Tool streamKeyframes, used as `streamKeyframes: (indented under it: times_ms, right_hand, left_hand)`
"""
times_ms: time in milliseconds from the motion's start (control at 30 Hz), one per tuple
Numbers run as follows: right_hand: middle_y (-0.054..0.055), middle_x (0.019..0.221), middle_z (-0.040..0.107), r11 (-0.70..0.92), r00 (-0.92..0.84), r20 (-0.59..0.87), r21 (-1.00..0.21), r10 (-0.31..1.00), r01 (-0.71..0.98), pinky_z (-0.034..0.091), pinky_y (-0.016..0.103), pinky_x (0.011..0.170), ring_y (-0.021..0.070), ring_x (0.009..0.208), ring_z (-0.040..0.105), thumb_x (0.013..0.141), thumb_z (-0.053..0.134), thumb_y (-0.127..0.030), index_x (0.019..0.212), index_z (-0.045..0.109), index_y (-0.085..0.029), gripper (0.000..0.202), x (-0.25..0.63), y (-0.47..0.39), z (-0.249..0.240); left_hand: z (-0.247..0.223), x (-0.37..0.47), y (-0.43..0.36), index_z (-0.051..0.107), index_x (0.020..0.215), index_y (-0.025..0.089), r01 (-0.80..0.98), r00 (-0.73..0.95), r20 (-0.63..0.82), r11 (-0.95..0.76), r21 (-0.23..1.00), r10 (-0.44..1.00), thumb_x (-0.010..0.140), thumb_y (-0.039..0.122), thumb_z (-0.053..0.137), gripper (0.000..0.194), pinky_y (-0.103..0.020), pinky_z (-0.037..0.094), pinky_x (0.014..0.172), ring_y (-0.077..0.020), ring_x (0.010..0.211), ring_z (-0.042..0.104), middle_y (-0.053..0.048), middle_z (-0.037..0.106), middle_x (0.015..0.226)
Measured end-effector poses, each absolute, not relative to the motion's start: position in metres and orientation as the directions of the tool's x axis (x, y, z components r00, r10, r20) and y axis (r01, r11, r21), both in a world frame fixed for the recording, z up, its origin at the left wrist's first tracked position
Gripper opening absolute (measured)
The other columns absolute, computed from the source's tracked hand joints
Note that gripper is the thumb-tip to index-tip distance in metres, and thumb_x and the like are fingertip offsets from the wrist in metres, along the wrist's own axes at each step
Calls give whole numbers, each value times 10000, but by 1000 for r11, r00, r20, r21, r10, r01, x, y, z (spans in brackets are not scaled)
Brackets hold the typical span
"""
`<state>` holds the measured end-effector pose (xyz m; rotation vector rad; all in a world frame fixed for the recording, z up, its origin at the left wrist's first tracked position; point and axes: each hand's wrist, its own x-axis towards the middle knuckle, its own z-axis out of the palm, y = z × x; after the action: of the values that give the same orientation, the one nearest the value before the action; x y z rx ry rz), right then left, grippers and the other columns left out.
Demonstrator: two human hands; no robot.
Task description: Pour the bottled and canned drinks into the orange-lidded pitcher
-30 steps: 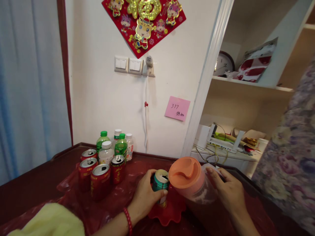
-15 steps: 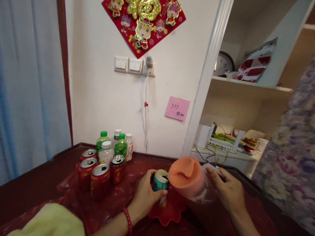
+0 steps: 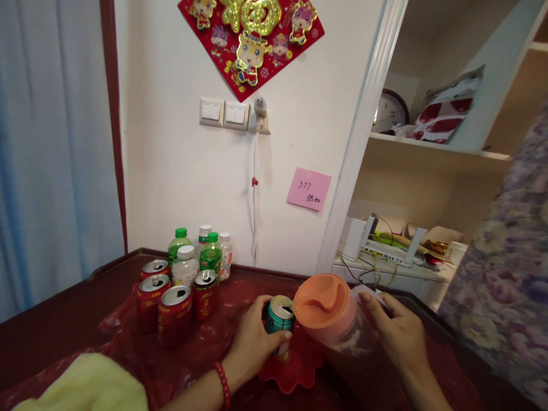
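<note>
My left hand, with a red bead bracelet at the wrist, is wrapped round a green can with an opened top. The can stands upright over a red scalloped dish. My right hand grips the handle of a clear pitcher, which tilts left. Its orange lid is right beside the can's rim. Whether any liquid is flowing between them cannot be made out.
Several red cans stand at the left, before green-capped bottles and white-capped bottles. A yellow cloth lies at the lower left. Behind are the wall and a shelf with a white router.
</note>
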<state>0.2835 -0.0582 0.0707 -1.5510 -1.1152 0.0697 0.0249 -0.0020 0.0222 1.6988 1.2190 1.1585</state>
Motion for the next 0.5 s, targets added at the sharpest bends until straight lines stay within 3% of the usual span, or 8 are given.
streamKeyframes:
  times_ms: [500]
  right_hand:
    - [-56,569,416,130,543,535,-780,647,613,333,273,577,157,596,427,793,626,-731,600,521,-235,542,285,-57,69]
  left_hand:
    - [27,25,-7,626,1105,216,296,145,229,-263,918,963,606,117,794,535,-392,496,986,-290,1127,670,-67,756,1173]
